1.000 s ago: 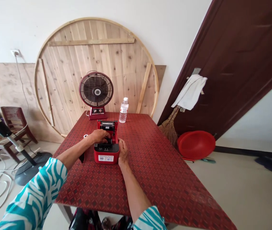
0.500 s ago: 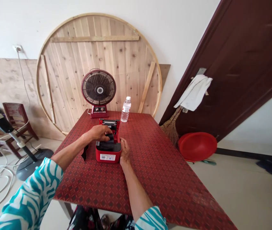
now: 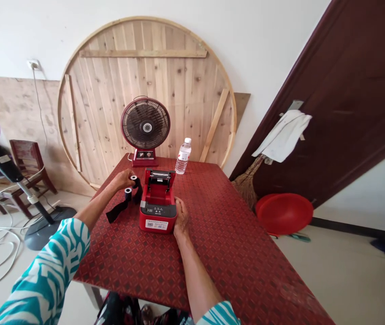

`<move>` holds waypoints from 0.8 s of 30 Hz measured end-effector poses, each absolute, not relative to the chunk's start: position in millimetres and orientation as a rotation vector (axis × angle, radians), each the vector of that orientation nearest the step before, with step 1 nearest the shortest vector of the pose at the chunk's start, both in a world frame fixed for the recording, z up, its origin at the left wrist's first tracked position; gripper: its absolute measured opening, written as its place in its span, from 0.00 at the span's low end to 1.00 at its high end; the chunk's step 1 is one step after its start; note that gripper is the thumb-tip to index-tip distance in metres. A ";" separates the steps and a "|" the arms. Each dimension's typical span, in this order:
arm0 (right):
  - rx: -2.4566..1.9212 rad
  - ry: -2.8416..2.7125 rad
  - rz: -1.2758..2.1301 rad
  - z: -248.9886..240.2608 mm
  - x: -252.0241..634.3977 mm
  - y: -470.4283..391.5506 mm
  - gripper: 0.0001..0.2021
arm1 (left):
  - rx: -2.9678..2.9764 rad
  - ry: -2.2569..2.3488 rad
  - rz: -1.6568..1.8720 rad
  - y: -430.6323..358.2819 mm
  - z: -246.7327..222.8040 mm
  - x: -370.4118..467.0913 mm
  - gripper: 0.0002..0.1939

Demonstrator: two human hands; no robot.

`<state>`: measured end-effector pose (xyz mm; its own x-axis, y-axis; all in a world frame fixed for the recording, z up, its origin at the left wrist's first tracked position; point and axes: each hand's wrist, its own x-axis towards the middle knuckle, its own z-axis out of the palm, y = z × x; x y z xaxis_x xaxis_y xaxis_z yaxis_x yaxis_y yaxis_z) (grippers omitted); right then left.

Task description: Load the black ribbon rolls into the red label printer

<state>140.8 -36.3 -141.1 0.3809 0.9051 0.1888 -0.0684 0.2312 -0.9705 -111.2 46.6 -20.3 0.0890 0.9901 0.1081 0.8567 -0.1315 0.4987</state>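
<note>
Left hand [image 3: 124, 179]: set to the left of the printer [image 3: 158, 224], above the bench [image 3: 233, 243]; its grip is clasped on the held roll [image 3: 133, 178], though which fingers bear on it can hardly be made out.
Held roll: black, with a pale core; a loose dark strip is let down from it beside the printer.
Second roll [image 3: 128, 194]: stood on the bench just below the left hand, its black tail [image 3: 116, 211] stretched toward the near left edge.
Printer: red, placed on the bench between the hands, with its lid [image 3: 160, 180] raised and its red inner bay exposed; a white label [image 3: 156, 225] is borne on the front.
Right hand [image 3: 180, 216]: laid against the printer's right side, its grip unclenched.
Bench back: occupied by a red fan [image 3: 146, 128], and to its right a clear bottle [image 3: 183, 156] is stood upright.
Wall: a round wooden board [image 3: 179, 76] is leaned there, behind the fan.
</note>
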 end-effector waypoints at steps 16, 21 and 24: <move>-1.156 -0.964 0.851 -137.0 141.8 -40.5 0.24 | 1.852 1.864 0.549 51.5 -40.8 -112.8 0.26; -1.124 -0.938 0.863 -145.6 142.0 -35.7 0.24 | 1.443 1.526 0.982 31.6 -55.5 -144.3 0.24; -1.122 -0.918 0.856 -148.4 141.7 -33.7 0.24 | 1.318 1.290 1.121 11.9 -71.6 -156.9 0.20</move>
